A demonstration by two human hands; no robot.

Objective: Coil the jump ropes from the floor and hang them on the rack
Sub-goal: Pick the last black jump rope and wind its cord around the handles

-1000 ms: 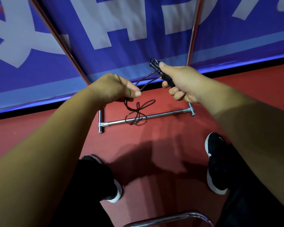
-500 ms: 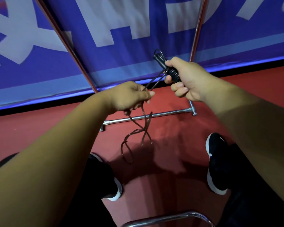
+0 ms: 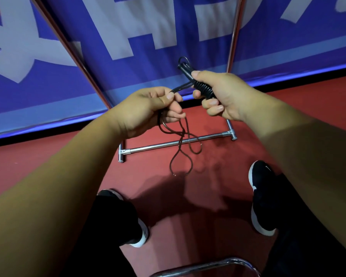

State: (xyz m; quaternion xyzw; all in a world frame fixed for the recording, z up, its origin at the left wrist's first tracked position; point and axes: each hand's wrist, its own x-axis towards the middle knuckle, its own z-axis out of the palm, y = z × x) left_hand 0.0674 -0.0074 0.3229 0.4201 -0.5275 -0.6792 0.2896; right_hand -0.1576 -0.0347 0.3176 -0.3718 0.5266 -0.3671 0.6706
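Note:
My right hand (image 3: pixel 220 94) grips the black ribbed handles (image 3: pixel 202 86) of a jump rope, their ends sticking up past my thumb. A short stretch of black cord runs from the handles to my left hand (image 3: pixel 148 110), which pinches it between thumb and fingers. Below that hand, loops of the cord (image 3: pixel 180 150) dangle in the air above the red floor. The chrome rack (image 3: pixel 168 144) stands in front of me, its low crossbar behind the hanging loops and its two uprights rising left and right.
A blue banner with white lettering (image 3: pixel 140 37) covers the wall behind the rack. My two black shoes (image 3: pixel 262 194) stand on the red floor (image 3: pixel 188 216). A curved chrome tube (image 3: pixel 208 266) crosses the bottom edge of the view.
My left hand has moved up and toward my right hand along the cord. The dangling loops have lifted off the floor and hang shorter. My right hand kept its hold on the handles.

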